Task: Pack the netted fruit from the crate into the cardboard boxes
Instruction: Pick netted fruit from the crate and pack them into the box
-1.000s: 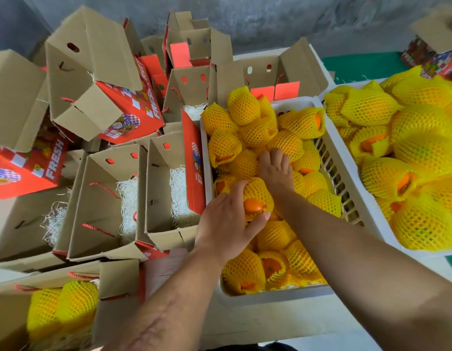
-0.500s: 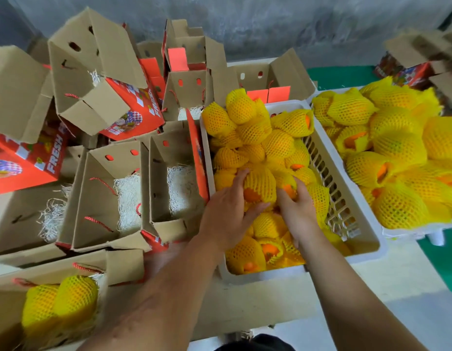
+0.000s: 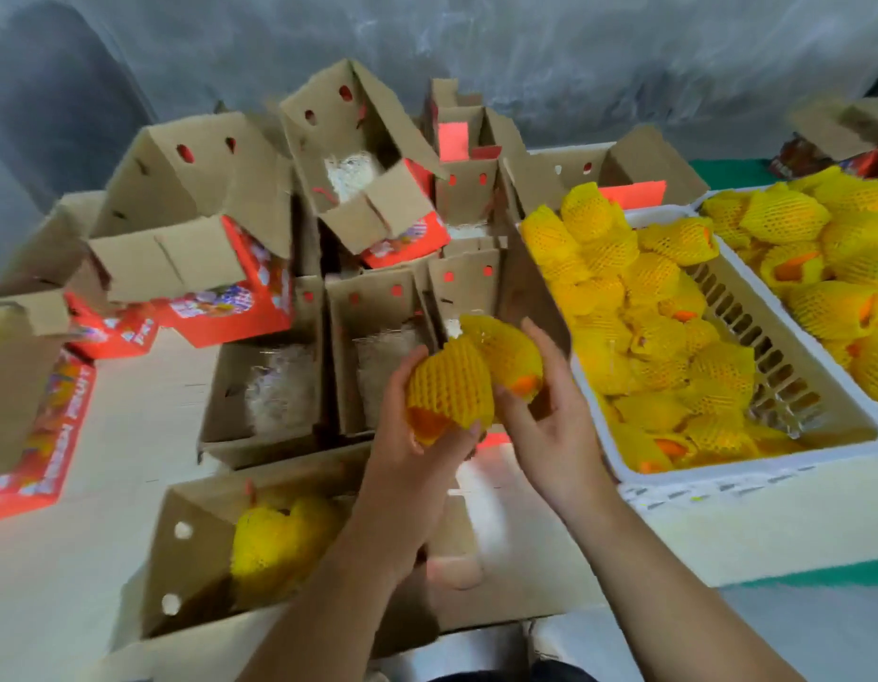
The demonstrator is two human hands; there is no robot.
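Nearest, low and left of centre, an open cardboard box lies with netted fruit already inside it, yellow foam mesh showing between its flaps. Both forearms reach up over this box from the near edge.

Just beyond it the left hand grips one netted fruit from below and the left: the fingers curl up around its left side, the thumb wraps its near right edge, and the orange skin shows at the open bottom of the net against the palm. Touching that fruit on its right, a second netted fruit sits in the right hand; the thumb presses under its near side by the bare orange patch, and the fingers rise spread along its right side, tips above it. Both fruits are held in the air, left of the crate and above the near ends of two open boxes lined with white shredded paper.

To the right the white slatted crate holds a heap of netted fruit, piled highest at its far left corner, with bare slats along its right wall. A second crate of fruit stands just right of it.

Farther left and back, more open boxes with red printed sides are stacked and tilted against a grey wall.
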